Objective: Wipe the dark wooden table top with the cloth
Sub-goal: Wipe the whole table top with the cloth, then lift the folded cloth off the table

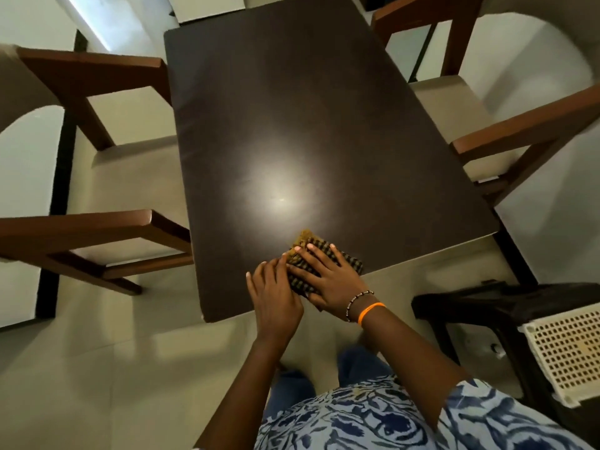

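The dark wooden table top (311,125) stretches away from me, with a bright glare near its middle. A folded yellow and dark checked cloth (305,241) lies on the near edge of the table. My right hand (328,274) presses flat on the cloth with fingers spread; beaded and orange bands circle its wrist. My left hand (276,293) rests on the table just left of the cloth, its fingertips touching the cloth's left edge. Most of the cloth is hidden under my right hand.
Wooden armchairs with beige cushions stand on the left (107,177) and on the right (487,125) of the table. A black stool (470,306) holding a white perforated basket (568,349) is at my right. Tiled floor lies below.
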`<action>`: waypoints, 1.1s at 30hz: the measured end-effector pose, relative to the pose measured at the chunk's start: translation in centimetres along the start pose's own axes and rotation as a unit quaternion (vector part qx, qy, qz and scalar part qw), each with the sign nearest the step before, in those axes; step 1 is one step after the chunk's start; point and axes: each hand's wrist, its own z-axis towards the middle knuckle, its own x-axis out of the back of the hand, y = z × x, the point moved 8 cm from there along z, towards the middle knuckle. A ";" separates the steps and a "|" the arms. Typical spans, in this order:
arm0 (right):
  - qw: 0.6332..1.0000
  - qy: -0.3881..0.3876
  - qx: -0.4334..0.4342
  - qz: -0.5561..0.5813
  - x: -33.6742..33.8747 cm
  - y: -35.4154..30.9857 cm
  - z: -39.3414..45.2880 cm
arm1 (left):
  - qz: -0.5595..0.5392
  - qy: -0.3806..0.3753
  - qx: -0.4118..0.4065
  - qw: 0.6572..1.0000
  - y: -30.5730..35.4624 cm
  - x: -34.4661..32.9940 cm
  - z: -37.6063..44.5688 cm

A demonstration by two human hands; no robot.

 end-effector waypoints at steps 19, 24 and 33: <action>0.965 0.047 -0.259 -0.011 6.1 26.5 -12.2 | 0.059 -0.066 -0.125 0.988 19.3 -6.9 2.5; 0.938 0.039 -0.344 0.025 6.1 29.4 -14.1 | 0.038 -0.068 -0.138 0.987 21.1 -6.4 2.3; 0.382 0.309 -0.471 0.732 5.4 31.3 -21.3 | -0.165 -0.229 -0.219 0.934 26.4 -8.3 2.8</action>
